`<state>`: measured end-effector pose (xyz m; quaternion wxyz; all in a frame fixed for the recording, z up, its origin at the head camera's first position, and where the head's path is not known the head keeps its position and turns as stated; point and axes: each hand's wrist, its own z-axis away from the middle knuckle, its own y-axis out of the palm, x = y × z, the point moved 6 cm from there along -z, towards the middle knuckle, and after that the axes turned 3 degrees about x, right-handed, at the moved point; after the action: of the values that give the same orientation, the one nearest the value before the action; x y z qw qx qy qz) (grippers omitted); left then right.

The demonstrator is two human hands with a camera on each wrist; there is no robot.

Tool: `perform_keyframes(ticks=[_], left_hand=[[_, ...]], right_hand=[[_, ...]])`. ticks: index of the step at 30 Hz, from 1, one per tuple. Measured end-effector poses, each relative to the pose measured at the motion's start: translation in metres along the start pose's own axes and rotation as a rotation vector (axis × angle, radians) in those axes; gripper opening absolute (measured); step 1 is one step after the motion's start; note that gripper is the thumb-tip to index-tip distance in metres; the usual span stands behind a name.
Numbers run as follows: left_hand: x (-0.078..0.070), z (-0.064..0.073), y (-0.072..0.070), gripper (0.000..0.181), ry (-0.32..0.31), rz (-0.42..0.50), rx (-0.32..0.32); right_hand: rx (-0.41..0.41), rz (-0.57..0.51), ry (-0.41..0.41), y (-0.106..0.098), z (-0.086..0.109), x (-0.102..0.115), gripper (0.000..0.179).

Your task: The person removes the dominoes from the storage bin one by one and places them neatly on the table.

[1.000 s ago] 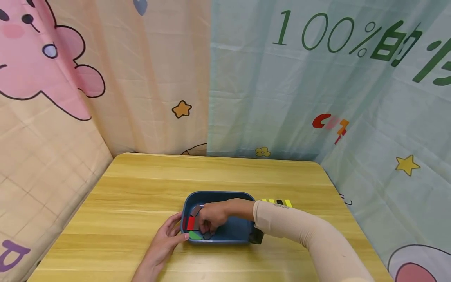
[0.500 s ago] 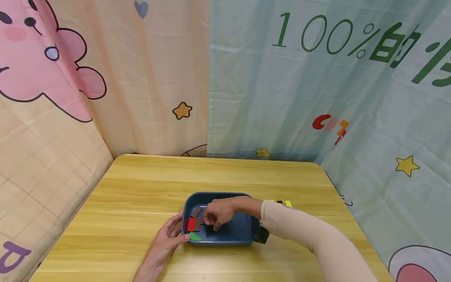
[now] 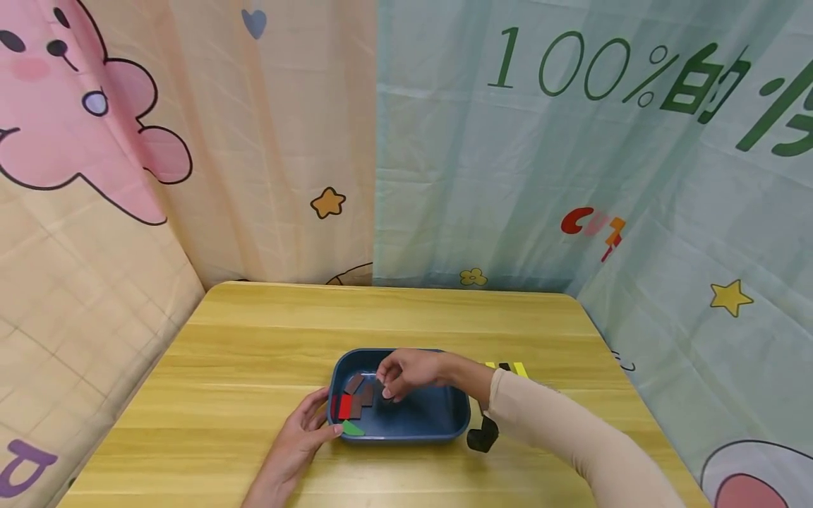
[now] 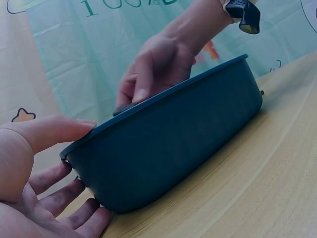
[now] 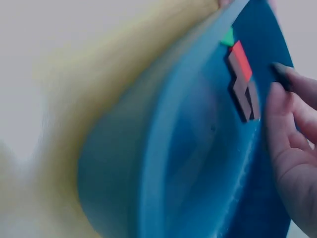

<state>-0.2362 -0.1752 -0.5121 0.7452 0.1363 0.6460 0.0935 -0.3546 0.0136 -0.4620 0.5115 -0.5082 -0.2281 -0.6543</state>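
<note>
A blue plastic basin [image 3: 425,420] sits on the table in the head view. My left hand [image 3: 305,427] grips its left end, thumb on the rim and fingers against the outer wall. Above the basin's inside, my right hand [image 3: 411,370] pinches a small dark flat block [image 5: 280,75] between thumb and forefinger. At the left end of the basin lie several brown blocks [image 3: 367,395], a red block [image 3: 345,407] and a green block [image 3: 353,428]. The left wrist view shows the basin's outer wall [image 4: 168,144] hiding what lies inside.
Yellow strips [image 3: 519,369] and a black strip [image 3: 504,367] lie on the wooden table [image 3: 254,360] behind the right forearm, partly hidden by it. A black wrist device [image 3: 483,436] hangs under the right sleeve. Printed curtains [image 3: 470,176] stand behind the table.
My right hand has lifted from the blocks at the left and moved slightly right and up with the dark block. Brown blocks it covered now show. The left hand keeps its hold.
</note>
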Motion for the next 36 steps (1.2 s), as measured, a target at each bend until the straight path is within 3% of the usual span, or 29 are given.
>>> perform_keyframes(ticks=[3, 6, 13, 20, 24, 36], left_hand=[[0.0, 0.0, 0.001, 0.074, 0.001, -0.003, 0.0], [0.001, 0.0, 0.001, 0.074, -0.005, -0.001, -0.011], [0.005, -0.005, 0.008, 0.075, -0.027, -0.001, 0.005], [0.0, -0.001, 0.002, 0.076, -0.013, -0.035, -0.02], [0.0, -0.001, -0.001, 0.077, -0.037, -0.066, -0.024], [0.004, -0.002, 0.0, 0.076, -0.049, -0.051, -0.011]], right_hand=[[-0.083, -0.223, 0.02, -0.004, 0.004, -0.003, 0.01], [-0.135, -0.306, 0.007, -0.008, 0.009, -0.002, 0.01], [-0.242, -0.342, -0.038, -0.022, 0.039, -0.007, 0.012], [-0.275, -0.342, -0.103, -0.029, 0.053, -0.014, 0.016], [-0.321, -0.356, -0.133, -0.034, 0.064, -0.02, 0.017], [-0.52, -0.417, -0.22, -0.061, 0.126, -0.053, 0.025]])
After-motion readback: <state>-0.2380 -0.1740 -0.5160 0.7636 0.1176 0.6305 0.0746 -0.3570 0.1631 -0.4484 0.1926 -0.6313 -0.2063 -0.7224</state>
